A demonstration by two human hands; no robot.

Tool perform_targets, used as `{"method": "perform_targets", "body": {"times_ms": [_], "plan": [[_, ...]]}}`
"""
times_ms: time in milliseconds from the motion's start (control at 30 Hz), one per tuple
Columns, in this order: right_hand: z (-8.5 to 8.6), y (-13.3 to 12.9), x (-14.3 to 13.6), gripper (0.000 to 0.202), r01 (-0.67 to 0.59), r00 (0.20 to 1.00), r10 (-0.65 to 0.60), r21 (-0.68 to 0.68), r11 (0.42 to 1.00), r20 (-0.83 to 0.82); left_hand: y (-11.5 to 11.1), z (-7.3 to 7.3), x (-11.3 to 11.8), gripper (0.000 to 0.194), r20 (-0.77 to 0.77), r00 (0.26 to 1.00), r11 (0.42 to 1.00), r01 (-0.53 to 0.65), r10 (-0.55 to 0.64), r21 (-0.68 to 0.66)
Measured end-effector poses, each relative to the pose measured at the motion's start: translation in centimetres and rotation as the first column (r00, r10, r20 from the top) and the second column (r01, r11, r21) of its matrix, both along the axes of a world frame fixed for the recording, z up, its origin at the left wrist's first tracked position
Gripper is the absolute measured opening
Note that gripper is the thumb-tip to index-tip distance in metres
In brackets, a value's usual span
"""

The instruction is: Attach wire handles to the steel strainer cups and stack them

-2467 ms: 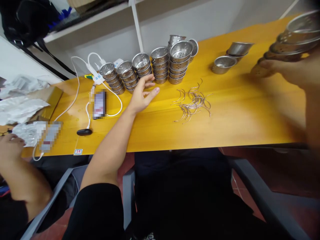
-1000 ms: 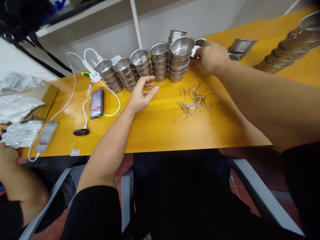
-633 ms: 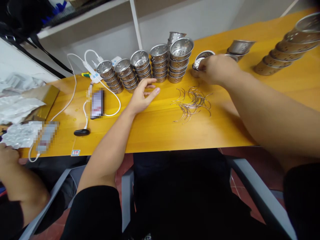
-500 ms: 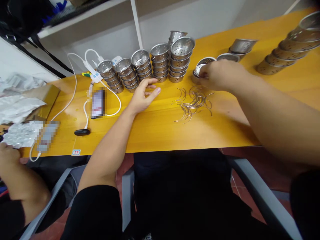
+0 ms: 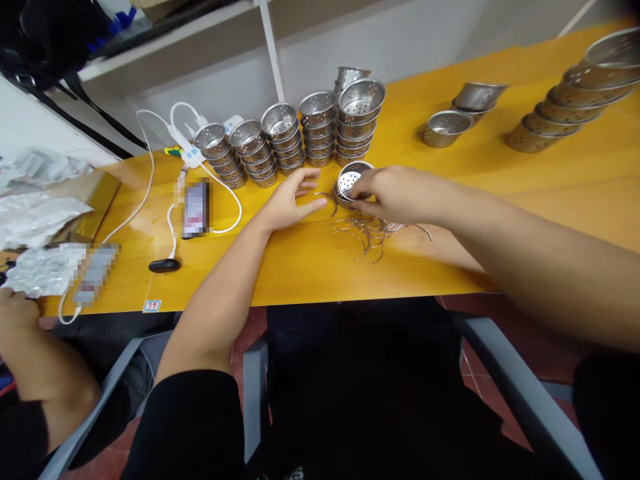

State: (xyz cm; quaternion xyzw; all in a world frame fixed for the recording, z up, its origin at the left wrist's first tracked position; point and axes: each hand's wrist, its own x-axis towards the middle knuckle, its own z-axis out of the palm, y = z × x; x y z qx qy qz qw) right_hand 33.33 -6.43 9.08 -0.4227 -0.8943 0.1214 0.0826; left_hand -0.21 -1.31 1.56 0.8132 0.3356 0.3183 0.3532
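Note:
My right hand [image 5: 383,193] grips the near rim of a perforated metal cup [image 5: 349,179], fingers over its edge, just in front of the tallest middle stack. Beside and below it lies a loose pile of thin curved metal wires [image 5: 373,233]. To the left, my left hand [image 5: 295,198] rests over the table with thumb and fingers apart, holding nothing. Behind the hands stand several stacks of perforated cups [image 5: 281,123]. A single cup [image 5: 445,128] sits further right, next to a tilted pair of cups [image 5: 477,97].
A leaning tall cup stack [image 5: 545,120] stands at the far right. On the left are a phone [image 5: 195,209], white cables, a power strip [image 5: 191,155], a black oval object [image 5: 165,265] and plastic bags [image 5: 45,210]. Another person's arm [image 5: 45,353] shows at lower left.
My right hand has moved left with the cup, from beside the other loose cups to in front of the stacks. Some wires have shifted. My left hand has barely moved.

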Motion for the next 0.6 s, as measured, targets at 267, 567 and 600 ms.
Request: {"method": "perform_targets", "body": {"times_ms": [267, 567, 600], "plan": [[0.8, 0.3, -5.0, 0.018, -0.011, 1.0, 0.013, 0.086, 0.996, -0.024, 1.1, -1.5, 0.1, 0.118, 0.011, 0.996, 0.992, 0.088, -0.089, 0.093], [-1.3, -0.1, -6.7, 0.038, 0.007, 0.892, 0.048, 0.12, 0.993, -0.449, 1.1, 0.1, -0.1, 0.114, 0.007, 0.991, 0.974, -0.134, 0.134, 0.183], [-1.4, -0.2, -6.5, 0.048, 0.004, 0.885, 0.051, 0.117, 0.993, -0.463, 1.1, 0.3, 0.0, 0.113, 0.004, 0.99, 0.97, -0.142, 0.144, 0.195]]}}
